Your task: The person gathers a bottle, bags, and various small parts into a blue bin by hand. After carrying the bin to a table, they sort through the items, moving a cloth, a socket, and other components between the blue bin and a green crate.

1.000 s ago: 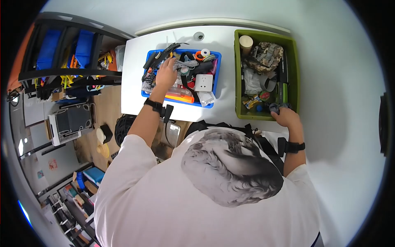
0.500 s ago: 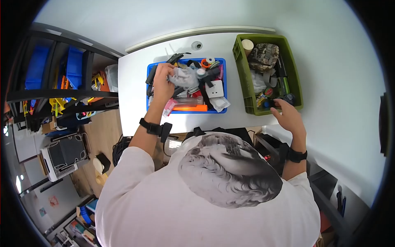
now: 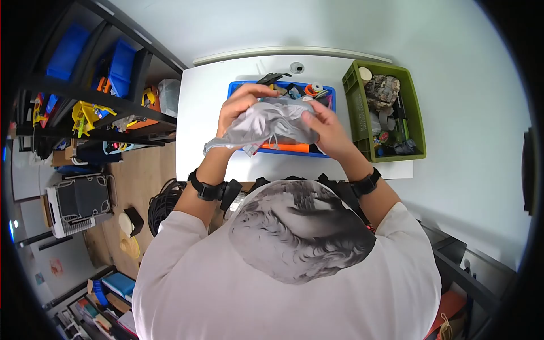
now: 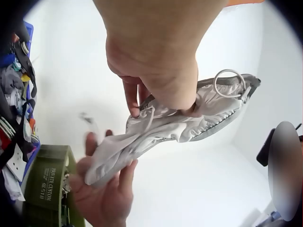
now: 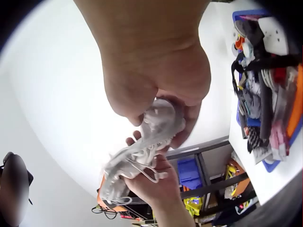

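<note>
A light grey cloth piece (image 3: 260, 127) with gathered edges and thin white cord loops is stretched between both hands, over the near part of the blue bin (image 3: 232, 89). My left hand (image 3: 238, 107) grips its left part; in the left wrist view the fingers press into the pale lining of the cloth (image 4: 177, 127). At its other end my right hand (image 3: 334, 136) pinches the cloth between thumb and fingers. Seen from the right wrist, the cloth (image 5: 156, 125) hangs bunched below the right palm, a cord trailing over the left hand (image 5: 154, 184).
The blue bin is heaped with odds and ends, among them an orange strip (image 3: 286, 147) and a white power socket (image 5: 274, 35). To the right stands a green crate (image 3: 358, 113) holding a camouflage pouch (image 3: 382, 90) and a dark grey bundle (image 3: 404, 147). Shelving (image 3: 102, 90) lines the left.
The left hand has lifted the grey cloth from the blue bin. The right hand let go of a dark grey bundle in the green crate, moved left and took hold of the cloth.
</note>
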